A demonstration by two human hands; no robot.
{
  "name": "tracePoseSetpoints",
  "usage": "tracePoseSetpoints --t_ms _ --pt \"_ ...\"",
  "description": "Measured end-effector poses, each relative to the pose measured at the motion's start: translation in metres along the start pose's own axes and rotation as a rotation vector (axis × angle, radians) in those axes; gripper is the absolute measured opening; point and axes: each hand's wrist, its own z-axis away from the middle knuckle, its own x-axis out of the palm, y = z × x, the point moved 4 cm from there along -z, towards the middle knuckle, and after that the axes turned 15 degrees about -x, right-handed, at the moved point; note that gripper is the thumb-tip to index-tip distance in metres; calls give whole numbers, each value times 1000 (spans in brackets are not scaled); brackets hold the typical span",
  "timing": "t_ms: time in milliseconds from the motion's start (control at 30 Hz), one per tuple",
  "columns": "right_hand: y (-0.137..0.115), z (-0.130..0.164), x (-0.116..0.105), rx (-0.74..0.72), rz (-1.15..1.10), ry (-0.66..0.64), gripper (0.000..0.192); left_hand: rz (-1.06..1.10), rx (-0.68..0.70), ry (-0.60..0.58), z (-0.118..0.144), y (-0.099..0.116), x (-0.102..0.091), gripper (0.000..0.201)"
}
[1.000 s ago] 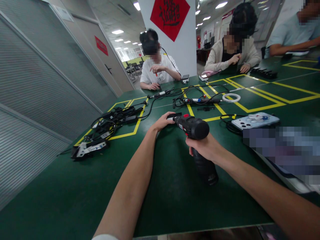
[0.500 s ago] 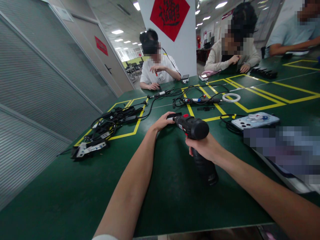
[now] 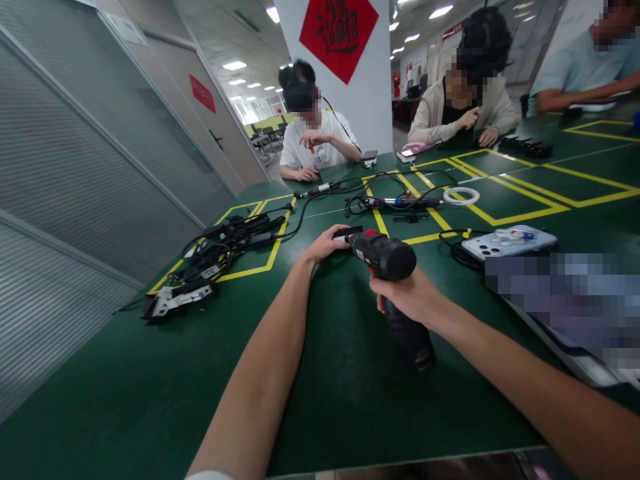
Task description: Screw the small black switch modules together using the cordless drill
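Note:
A black cordless drill (image 3: 387, 260) with red trim stands over the green table (image 3: 150, 387), its handle base resting on the surface. My right hand (image 3: 407, 297) is wrapped around the drill's grip. My left hand (image 3: 325, 243) reaches to the drill's front end, fingers closed around the chuck beside a small black flat piece (image 3: 349, 231). The drill's tip is hidden behind my left fingers.
A heap of black cables and devices (image 3: 210, 257) lies at the left. A phone (image 3: 507, 241) and a black cord lie at the right, a white ring (image 3: 461, 195) and tools behind. Three people sit at the far side.

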Motion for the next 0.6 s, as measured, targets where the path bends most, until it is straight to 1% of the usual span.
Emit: tracePoseSetpoints --t_ms 133,333,600 --pt "-1 0 0 1 2 4 11 11 -10 -4 -1 -1 1 66" --pt "-2 1 0 14 10 9 12 1 -3 34 1 2 0 63" --pt "1 0 0 -3 -22 2 14 11 -22 12 5 5 2 64"
